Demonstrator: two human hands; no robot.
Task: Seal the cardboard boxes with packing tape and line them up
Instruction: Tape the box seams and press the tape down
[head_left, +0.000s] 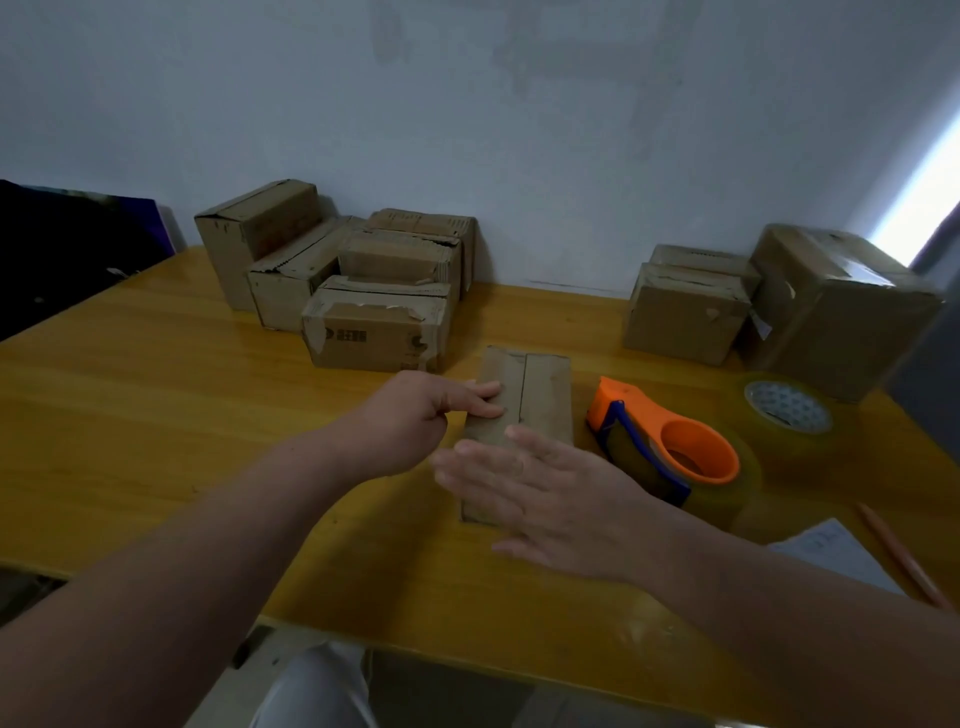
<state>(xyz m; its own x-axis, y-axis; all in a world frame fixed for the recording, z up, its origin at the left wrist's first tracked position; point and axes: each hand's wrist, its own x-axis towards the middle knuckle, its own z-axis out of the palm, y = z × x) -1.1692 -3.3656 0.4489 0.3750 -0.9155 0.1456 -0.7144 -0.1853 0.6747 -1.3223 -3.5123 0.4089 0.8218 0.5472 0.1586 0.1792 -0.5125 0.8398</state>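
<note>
A narrow cardboard box (540, 395) lies lengthwise on the yellow wooden table (156, 395), its two top flaps meeting along a middle seam. My left hand (421, 415) rests its straight fingers on the left flap. My right hand (545, 499) lies flat, fingers straight, over the near end of the box and hides that end. Just right of the box sits an orange and blue tape dispenser (670, 452) loaded with clear tape. A spare roll of clear tape (787, 415) lies flat further right.
A pile of several cardboard boxes (363, 291) stands at the back left against the wall. Three more boxes (779, 306) stand at the back right. A sheet of paper (836, 551) and a pencil (898, 556) lie near the right edge.
</note>
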